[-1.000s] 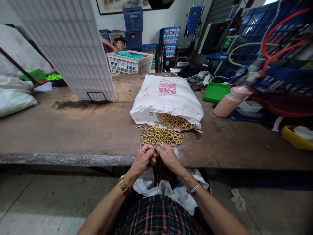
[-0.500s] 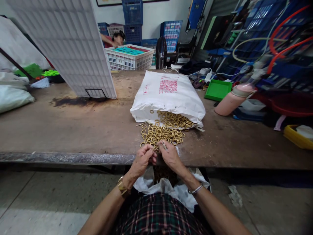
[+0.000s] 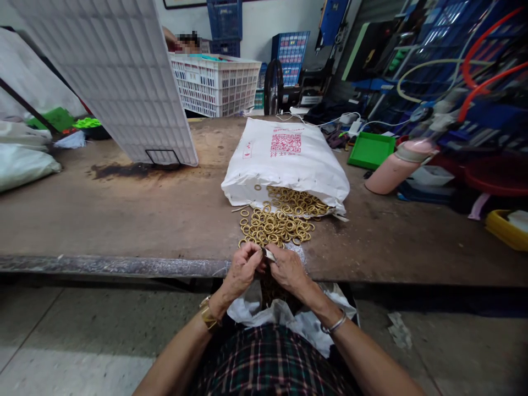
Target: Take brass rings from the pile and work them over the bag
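Many rings [image 3: 274, 226] lay on the table [image 3: 144, 231] just beyond the right hand [image 3: 290, 268], which gripped a small pale tool [image 3: 270, 255]; the left hand [image 3: 242, 268] pinched narrowly, its contents hidden.

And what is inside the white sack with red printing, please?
At the open mouth of the white sack, gold-coloured round rings are visible; more lie in front on the brown table. The sack itself covers anything deeper.

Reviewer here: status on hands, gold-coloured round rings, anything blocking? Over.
Left hand pinched, hold unclear; right hand gripping small pale flat object. Rings heaped beyond hands. Open white printed sack behind heap, not blocking.
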`<control>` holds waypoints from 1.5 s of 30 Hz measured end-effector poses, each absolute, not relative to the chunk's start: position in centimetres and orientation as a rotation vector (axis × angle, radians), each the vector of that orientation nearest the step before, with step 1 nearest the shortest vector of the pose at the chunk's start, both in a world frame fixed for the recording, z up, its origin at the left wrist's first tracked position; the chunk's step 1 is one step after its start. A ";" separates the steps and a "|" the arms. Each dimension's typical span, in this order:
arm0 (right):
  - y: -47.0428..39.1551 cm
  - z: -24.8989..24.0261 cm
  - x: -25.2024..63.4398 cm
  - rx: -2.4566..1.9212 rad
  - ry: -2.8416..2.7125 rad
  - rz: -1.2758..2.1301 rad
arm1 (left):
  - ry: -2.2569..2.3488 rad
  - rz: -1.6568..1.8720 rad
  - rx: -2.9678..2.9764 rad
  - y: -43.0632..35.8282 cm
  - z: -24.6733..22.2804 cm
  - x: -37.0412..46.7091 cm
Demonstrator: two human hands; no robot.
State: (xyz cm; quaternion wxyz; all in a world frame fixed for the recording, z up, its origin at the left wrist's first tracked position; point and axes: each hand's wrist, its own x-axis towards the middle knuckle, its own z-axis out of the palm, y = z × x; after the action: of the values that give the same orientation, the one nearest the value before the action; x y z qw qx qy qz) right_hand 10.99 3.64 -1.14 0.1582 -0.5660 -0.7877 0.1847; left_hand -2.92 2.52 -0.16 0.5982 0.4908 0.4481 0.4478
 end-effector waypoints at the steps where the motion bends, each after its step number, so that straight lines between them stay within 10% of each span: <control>1: 3.6 -1.1 11.0 -1.619 -2.264 0.528 | 1.038 1.040 1.141 2.5 -0.2 -2.9; 32: 5.4 1.1 7.6 -1.849 -2.282 0.392 | 0.958 1.113 1.097 0.1 2.2 -6.1; 45: 3.6 0.4 5.8 -0.983 -1.202 1.775 | 0.764 1.179 0.607 1.9 1.4 -5.2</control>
State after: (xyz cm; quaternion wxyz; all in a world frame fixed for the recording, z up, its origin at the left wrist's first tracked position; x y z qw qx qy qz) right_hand 5.81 3.63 0.43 0.3818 -0.3854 -0.4711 0.6956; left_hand -5.19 1.91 1.41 0.7214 0.2745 0.3456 0.5337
